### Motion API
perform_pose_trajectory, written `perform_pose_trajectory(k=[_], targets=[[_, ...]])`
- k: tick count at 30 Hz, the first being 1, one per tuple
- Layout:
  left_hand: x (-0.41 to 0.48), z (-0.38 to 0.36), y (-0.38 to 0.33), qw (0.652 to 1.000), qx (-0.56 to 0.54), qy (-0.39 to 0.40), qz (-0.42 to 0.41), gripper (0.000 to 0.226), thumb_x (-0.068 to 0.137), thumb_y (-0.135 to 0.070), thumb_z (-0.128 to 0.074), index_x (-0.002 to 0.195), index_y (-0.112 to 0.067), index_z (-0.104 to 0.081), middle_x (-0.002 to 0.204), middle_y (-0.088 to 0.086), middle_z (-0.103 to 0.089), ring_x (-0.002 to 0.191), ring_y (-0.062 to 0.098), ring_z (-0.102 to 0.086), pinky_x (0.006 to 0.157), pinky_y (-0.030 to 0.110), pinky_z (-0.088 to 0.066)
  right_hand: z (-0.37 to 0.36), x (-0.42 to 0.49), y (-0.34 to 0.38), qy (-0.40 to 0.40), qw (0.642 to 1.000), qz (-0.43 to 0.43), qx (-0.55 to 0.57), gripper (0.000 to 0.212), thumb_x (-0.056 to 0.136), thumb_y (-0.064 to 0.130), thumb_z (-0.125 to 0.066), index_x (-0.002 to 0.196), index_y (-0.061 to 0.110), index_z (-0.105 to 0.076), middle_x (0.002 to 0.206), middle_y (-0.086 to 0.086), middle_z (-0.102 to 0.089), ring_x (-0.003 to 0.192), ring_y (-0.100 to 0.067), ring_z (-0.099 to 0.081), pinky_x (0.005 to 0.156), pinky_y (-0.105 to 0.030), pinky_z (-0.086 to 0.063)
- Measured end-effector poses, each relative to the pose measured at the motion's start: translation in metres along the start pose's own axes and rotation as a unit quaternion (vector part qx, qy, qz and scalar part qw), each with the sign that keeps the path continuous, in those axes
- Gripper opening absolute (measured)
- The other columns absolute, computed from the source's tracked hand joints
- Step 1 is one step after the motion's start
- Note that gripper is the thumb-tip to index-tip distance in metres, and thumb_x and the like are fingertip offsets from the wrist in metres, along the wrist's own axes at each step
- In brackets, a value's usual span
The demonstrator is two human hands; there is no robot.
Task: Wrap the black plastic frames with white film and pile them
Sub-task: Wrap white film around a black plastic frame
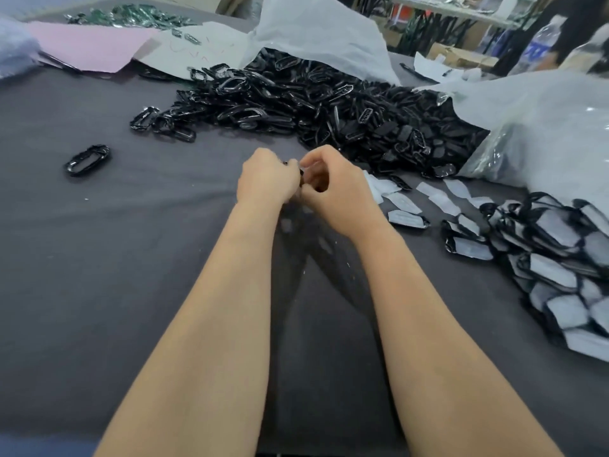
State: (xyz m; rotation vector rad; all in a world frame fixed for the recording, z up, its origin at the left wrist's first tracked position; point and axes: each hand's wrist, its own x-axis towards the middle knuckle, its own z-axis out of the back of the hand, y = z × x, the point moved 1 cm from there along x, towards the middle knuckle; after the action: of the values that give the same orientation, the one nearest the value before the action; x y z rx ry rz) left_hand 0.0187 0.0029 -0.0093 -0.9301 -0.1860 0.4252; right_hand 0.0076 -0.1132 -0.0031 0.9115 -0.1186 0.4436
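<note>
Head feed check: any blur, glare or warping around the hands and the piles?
Head view: left hand and right hand are smeared by motion blur, so the black piece they pinch is barely readable; glare spots on the clear bag; a soft shadow darkens the grey cloth below them; far shelves are blurred; wide-angle stretch at the edges.

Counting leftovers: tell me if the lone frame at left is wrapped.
Bare. The lone frame shows glossy black all round, nothing white covering it.
</note>
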Motion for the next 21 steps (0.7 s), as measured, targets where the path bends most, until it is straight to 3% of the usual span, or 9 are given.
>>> perform_pose_trajectory(k=[2, 3, 6, 8, 11, 14, 19, 21], targets=[[-0.006, -0.010, -0.008, 0.990, -0.137, 0.022, 0.010, 0.024, 0.091, -0.016, -0.054, 0.069, -0.008, -0.060, 0.066, 0.008, -0.060, 0.057, 0.018, -0.060, 0.058, 0.023, -0.050, 0.012, -0.005, -0.002, -0.043, 0.999, 0.010, 0.023, 0.021, 0.080, 0.000, -0.061, 0.099, 0.008, -0.058, 0.081, 0.009, -0.059, 0.072, 0.000, -0.055, 0.073, -0.011, -0.044], [-0.008, -0.014, -0.011, 0.977, -0.212, 0.012, 0.022, 0.028, 0.091, -0.012, -0.053, 0.064, -0.009, -0.058, 0.063, 0.007, -0.060, 0.052, 0.017, -0.058, 0.059, 0.026, -0.054, 0.017, -0.007, -0.004, -0.082, 0.996, 0.004, 0.039, 0.020, 0.082, 0.000, -0.059, 0.099, 0.008, -0.059, 0.084, 0.008, -0.061, 0.075, 0.000, -0.056, 0.076, -0.013, -0.046], [-0.014, -0.020, -0.013, 0.909, -0.409, -0.053, 0.068, 0.026, 0.097, -0.010, -0.049, 0.072, -0.013, -0.056, 0.068, 0.002, -0.066, 0.056, 0.012, -0.061, 0.058, 0.026, -0.054, 0.027, -0.010, -0.011, -0.172, 0.984, -0.040, 0.001, 0.018, 0.089, 0.008, -0.056, 0.105, 0.007, -0.064, 0.101, -0.001, -0.065, 0.089, -0.008, -0.058, 0.085, -0.018, -0.045], [-0.016, -0.022, -0.012, 0.866, -0.486, -0.080, 0.086, 0.018, 0.098, -0.011, -0.048, 0.082, -0.015, -0.054, 0.071, -0.002, -0.067, 0.059, 0.008, -0.061, 0.057, 0.021, -0.053, 0.024, -0.009, -0.019, -0.121, 0.984, -0.065, -0.117, 0.024, 0.091, 0.022, -0.058, 0.110, 0.011, -0.067, 0.114, -0.007, -0.062, 0.106, -0.020, -0.055, 0.094, -0.028, -0.041], [-0.019, -0.027, -0.009, 0.861, -0.496, -0.096, 0.063, 0.014, 0.100, -0.015, -0.047, 0.088, -0.019, -0.052, 0.081, 0.000, -0.069, 0.068, 0.008, -0.064, 0.057, 0.019, -0.053, 0.008, -0.004, -0.024, -0.027, 0.954, -0.105, -0.279, 0.036, 0.091, 0.042, -0.057, 0.118, 0.019, -0.064, 0.126, -0.007, -0.049, 0.120, -0.027, -0.042, 0.098, -0.037, -0.035], [-0.018, -0.029, -0.007, 0.878, -0.468, -0.099, 0.029, 0.013, 0.098, -0.017, -0.050, 0.087, -0.021, -0.055, 0.084, -0.002, -0.064, 0.074, 0.007, -0.061, 0.059, 0.018, -0.052, 0.001, -0.001, -0.025, -0.048, 0.940, -0.102, -0.320, 0.033, 0.094, 0.041, -0.054, 0.116, 0.019, -0.063, 0.125, -0.006, -0.048, 0.119, -0.027, -0.040, 0.095, -0.037, -0.033], [-0.016, -0.032, -0.005, 0.902, -0.423, -0.083, 0.010, 0.005, 0.096, -0.020, -0.054, 0.096, -0.020, -0.060, 0.081, -0.006, -0.057, 0.064, 0.004, -0.051, 0.057, 0.016, -0.047, -0.002, 0.000, -0.024, -0.073, 0.924, -0.064, -0.371, 0.023, 0.098, 0.020, -0.045, 0.109, 0.016, -0.064, 0.115, -0.005, -0.057, 0.112, -0.026, -0.045, 0.080, -0.033, -0.026], [-0.018, -0.032, -0.007, 0.897, -0.435, -0.081, 0.011, 0.006, 0.096, -0.017, -0.054, 0.096, -0.019, -0.060, 0.079, -0.006, -0.058, 0.061, 0.003, -0.053, 0.058, 0.017, -0.049, -0.002, -0.002, -0.023, -0.066, 0.925, -0.063, -0.369, 0.027, 0.099, 0.029, -0.044, 0.110, 0.014, -0.064, 0.116, -0.006, -0.057, 0.114, -0.027, -0.045, 0.086, -0.035, -0.031]])
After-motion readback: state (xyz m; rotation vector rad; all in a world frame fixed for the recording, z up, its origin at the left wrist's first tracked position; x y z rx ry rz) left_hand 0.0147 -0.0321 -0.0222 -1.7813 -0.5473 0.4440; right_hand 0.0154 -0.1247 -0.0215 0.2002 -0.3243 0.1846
